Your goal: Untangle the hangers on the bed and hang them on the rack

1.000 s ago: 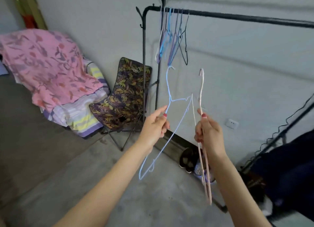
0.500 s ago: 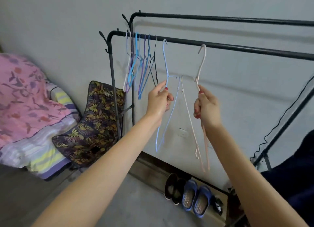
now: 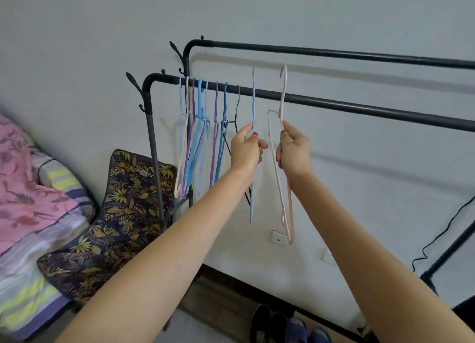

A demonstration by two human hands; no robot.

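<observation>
Black metal rack (image 3: 359, 105) crosses the frame's upper half against a pale wall; its near rail carries a bunch of hung hangers (image 3: 198, 137) at its left end, bare to the right. Left hand (image 3: 246, 150) grips a blue hanger (image 3: 253, 106), right hand (image 3: 293, 150) pinches a pink hanger (image 3: 282, 96), hooks at rail height, perhaps not yet over it. Bed (image 3: 30, 214) lower left, leaf-patterned chair (image 3: 123, 209) beside it.

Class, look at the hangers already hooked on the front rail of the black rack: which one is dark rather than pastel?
The thin black wire hanger, last in the row, nearest the left hand; the others are blue, purple or pale.
</observation>
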